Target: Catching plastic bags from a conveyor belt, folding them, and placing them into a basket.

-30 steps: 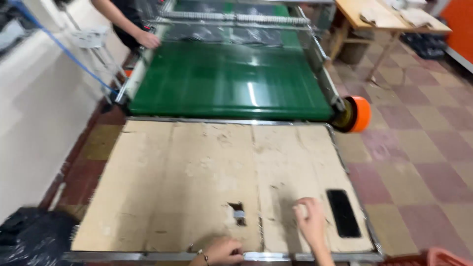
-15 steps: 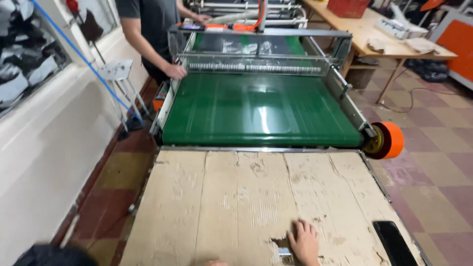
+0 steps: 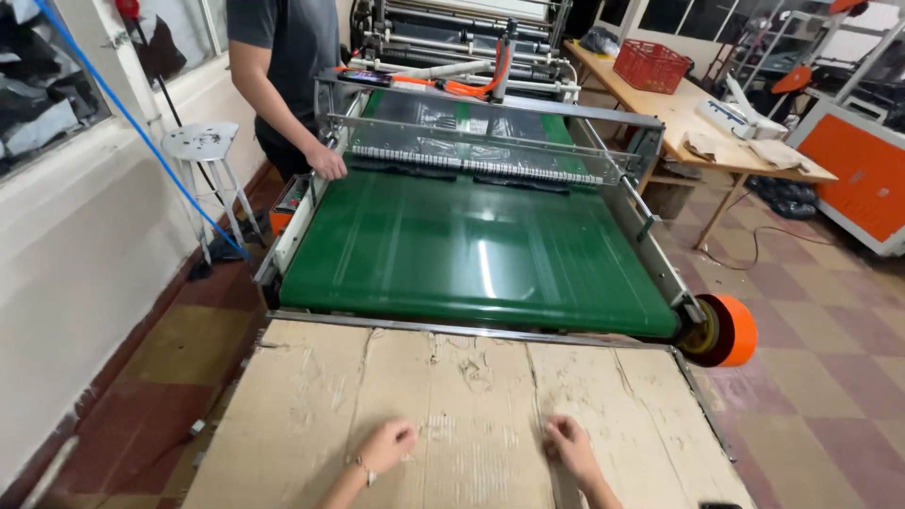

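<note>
Below the green belt (image 3: pixel 471 254), both hands rest palm-down on the cardboard (image 3: pixel 471 405), left hand (image 3: pixel 388 445) loosely curled, right hand (image 3: pixel 568 448) flat, grasping nothing, while another person's hand (image 3: pixel 328 162) touches the belt's far-left rail.

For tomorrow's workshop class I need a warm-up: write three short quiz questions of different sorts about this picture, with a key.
1. True or false: both of the wearer's hands rest on the cardboard sheet.
2. What colour is the conveyor belt? A red, B green, C white.
3. Where does the co-worker's hand rest?

Key
1. True: the left hand and right hand lie empty on it, apart from each other.
2. B.
3. On the left rail of the machine, near the white stool.
</note>
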